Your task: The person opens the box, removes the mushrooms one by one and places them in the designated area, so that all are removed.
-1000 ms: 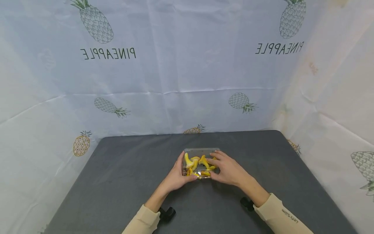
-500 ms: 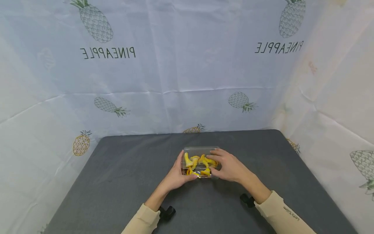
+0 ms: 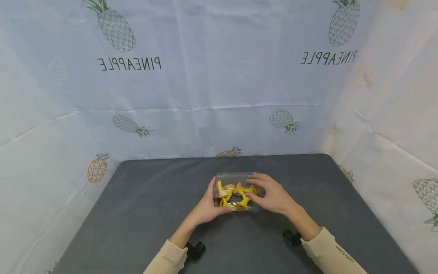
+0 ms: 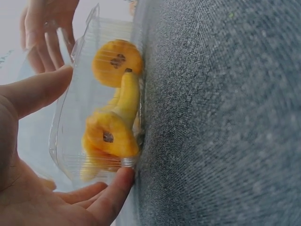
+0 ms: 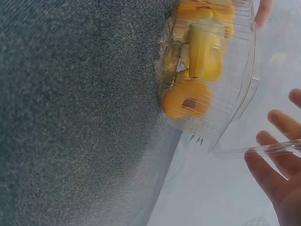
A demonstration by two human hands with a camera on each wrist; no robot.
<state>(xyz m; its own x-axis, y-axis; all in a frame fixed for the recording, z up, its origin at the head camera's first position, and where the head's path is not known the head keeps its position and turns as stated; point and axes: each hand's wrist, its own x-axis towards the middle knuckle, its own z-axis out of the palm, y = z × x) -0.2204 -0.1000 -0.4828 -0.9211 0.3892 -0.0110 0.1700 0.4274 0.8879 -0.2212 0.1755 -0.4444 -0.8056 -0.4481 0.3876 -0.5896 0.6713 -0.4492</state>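
A clear plastic clamshell container [image 3: 236, 177] rests on the dark tabletop, holding several yellow mushroom-shaped pieces [image 3: 243, 201] with flared orange-yellow ends. My left hand [image 3: 207, 205] grips the container's left side, its thumb at the front edge and its fingers along the side wall. In the left wrist view the same pieces [image 4: 117, 63] show through the ribbed wall. On the right, my right hand [image 3: 273, 195] holds the transparent lid [image 5: 277, 149] by its edge, thumb on one face and fingers beyond. The lid stands partly raised, apart from the base at the front.
The grey-black table [image 3: 154, 213] surrounds the container. A white cloth backdrop [image 3: 219, 83] printed with pineapples rises behind the table and along both sides. Black wrist devices [image 3: 196, 250] sit under both forearms, below the cream sleeves [image 3: 167, 257].
My right hand has shifted slightly to the right, and its thumb has come up from the front edge. The lid's front edge has lifted off the base. My left hand has kept its place.
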